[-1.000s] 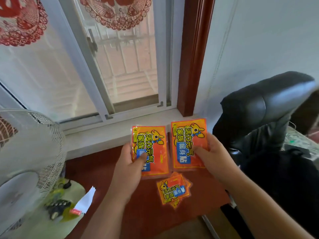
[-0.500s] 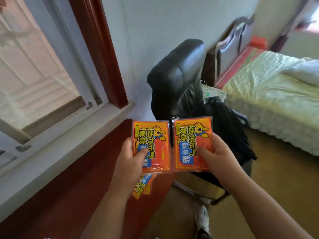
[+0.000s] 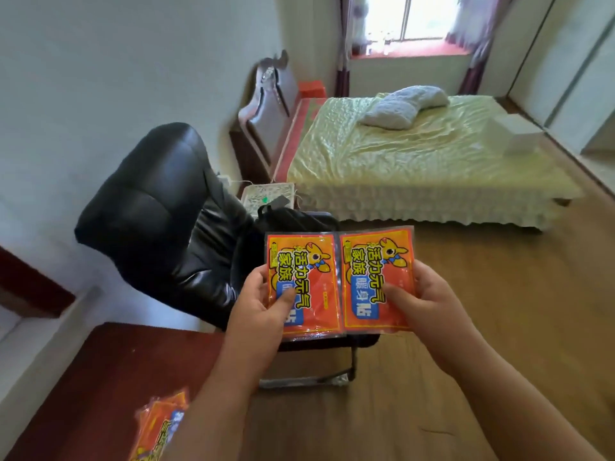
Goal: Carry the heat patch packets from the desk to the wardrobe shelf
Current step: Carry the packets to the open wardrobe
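At seven o'clock, spare packets point(image 3: 159, 424) lay on the desk point(image 3: 100, 377). Ahead, the left hand point(image 3: 263, 311) pinched one heat patch packet point(image 3: 301, 284), the right hand point(image 3: 422, 301) another point(image 3: 372, 277), thumbs on their lower halves. Light, floppy and probably slick, they suited that grip. The bed point(image 3: 416, 161) lay at one o'clock.

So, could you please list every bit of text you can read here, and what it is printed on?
"活力元气家族 暖身贴": packet in the right hand.
"活力元气家族", thumb hiding the blue label: packet in the left hand.
Small print on both: too small.
Packets on the desk: blurred, unreadable.
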Demonstrator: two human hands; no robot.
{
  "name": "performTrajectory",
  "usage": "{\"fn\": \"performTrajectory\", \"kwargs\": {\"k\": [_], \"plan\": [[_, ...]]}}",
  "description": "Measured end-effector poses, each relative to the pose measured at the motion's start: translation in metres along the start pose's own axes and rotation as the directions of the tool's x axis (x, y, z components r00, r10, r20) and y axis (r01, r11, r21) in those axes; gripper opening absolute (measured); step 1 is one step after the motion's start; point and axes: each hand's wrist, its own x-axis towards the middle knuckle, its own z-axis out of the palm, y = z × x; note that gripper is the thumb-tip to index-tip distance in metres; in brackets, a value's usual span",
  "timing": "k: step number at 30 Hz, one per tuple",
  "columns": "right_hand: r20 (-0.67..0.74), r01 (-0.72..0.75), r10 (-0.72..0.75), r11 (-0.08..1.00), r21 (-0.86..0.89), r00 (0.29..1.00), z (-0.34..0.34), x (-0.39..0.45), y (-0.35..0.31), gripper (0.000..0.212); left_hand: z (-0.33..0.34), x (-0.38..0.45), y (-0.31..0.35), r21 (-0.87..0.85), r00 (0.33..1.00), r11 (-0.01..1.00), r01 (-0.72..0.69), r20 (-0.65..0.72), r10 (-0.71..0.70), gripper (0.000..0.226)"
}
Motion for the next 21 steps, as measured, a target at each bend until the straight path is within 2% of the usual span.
{"fn": "performTrajectory", "kwargs": {"k": [8, 14, 21], "plan": [[-0.177, 0.017, 0.0, 0.995, 0.099, 0.984, -0.119, 0.006, 0.004, 0.024, 0.123, 0.013, 0.018, -0.009, 0.985, 1.0, -0.028, 0.173, 0.029, 0.028], [-0.238, 0.025, 0.002, 0.994, 0.111, 0.971, -0.18, 0.01, 0.012, 0.025, 0.192, 0.018, 0.024, -0.026, 0.965, 1.0, -0.011, 0.261, 0.017, 0.025], [-0.36, 0.034, 0.029, 0.986, 0.166, 0.932, -0.237, 0.013, 0.026, 0.027, 0.26, 0.036, 0.027, -0.012, 0.915, 1.0, 0.028, 0.404, -0.021, 0.032]]}}
